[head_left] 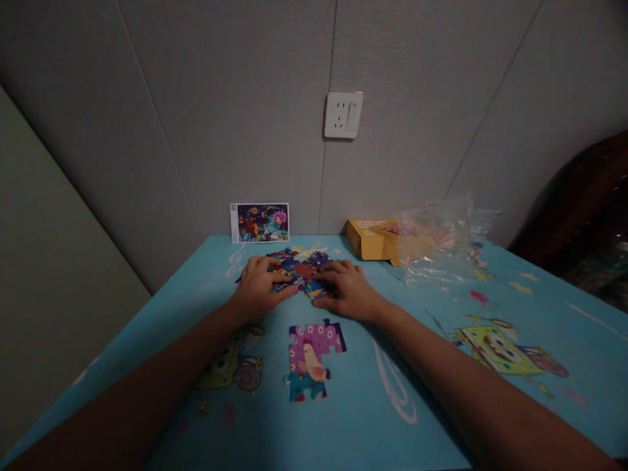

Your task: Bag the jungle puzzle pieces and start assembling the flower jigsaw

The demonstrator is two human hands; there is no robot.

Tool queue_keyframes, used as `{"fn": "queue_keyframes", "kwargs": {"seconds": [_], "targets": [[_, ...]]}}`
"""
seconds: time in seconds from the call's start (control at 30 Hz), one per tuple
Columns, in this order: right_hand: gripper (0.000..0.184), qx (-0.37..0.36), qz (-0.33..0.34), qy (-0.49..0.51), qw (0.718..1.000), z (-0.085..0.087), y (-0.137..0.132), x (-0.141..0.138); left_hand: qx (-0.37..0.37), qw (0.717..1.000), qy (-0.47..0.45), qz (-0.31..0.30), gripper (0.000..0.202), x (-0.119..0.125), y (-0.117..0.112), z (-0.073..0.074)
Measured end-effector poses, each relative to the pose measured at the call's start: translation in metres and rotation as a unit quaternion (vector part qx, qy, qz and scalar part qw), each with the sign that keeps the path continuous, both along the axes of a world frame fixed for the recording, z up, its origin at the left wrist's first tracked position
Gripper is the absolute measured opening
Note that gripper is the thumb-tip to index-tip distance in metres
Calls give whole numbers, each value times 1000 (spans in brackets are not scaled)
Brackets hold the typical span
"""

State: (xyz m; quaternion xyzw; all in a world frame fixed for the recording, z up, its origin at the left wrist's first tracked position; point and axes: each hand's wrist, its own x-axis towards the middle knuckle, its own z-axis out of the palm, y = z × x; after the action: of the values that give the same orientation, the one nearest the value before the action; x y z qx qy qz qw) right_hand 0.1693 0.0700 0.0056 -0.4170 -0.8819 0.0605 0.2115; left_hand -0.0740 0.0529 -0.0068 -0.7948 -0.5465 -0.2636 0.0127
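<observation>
A heap of loose jigsaw puzzle pieces (301, 269) lies toward the back of the blue table. My left hand (259, 285) rests on the heap's left side, fingers spread over the pieces. On the opposite side my right hand (350, 290) touches the pieces with its fingers apart and curved. Neither hand shows a piece gripped in it; the spots under the fingers are hidden. Nearer to me, between my forearms, a joined section of puzzle (308, 356) lies flat, pink and purple above with teal at its lower edge.
A puzzle picture card (263, 223) leans on the wall at the back left. Back right, a yellow box (375, 241) lies beside a crumpled clear plastic bag (434, 245). Cartoon figures are printed on the blue tabletop (373, 425). A white socket (343, 115) is on the wall.
</observation>
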Motion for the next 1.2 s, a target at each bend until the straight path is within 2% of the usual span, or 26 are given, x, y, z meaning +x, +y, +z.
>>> {"fn": "queue_keyframes", "kwargs": {"seconds": [0.13,0.2,0.33,0.47,0.57,0.67,0.83,0.87,1.0,1.07,1.2], "targets": [[42,-25,11,15,1000,0,-2,-2,27,1000,-13,-9,33,-2,2,7],[40,-30,6,36,999,0,-1,-2,29,999,-19,-15,37,-4,2,12],[32,-30,-6,73,997,1,0,-2,62,995,-75,-5,42,-2,-2,15],[20,-21,-6,98,995,3,0,-1,84,987,-137,10,32,0,-5,15],[24,-18,-18,105,994,4,2,0,106,981,-164,18,27,0,-5,16],[26,-20,-28,114,993,4,2,0,116,979,-170,-3,26,0,-5,16],[17,-30,-17,119,992,2,0,-2,125,977,-163,-57,25,2,-7,16],[24,-26,-11,125,992,2,-1,-2,125,976,-163,-65,25,3,-8,16],[73,-9,39,158,987,1,-5,-3,100,975,-168,-108,28,5,-10,12],[75,-7,64,157,985,1,-8,-5,74,973,-170,-138,33,5,-10,10],[60,-7,68,153,986,2,-12,-9,51,971,-146,-181,46,7,-10,8]]}}
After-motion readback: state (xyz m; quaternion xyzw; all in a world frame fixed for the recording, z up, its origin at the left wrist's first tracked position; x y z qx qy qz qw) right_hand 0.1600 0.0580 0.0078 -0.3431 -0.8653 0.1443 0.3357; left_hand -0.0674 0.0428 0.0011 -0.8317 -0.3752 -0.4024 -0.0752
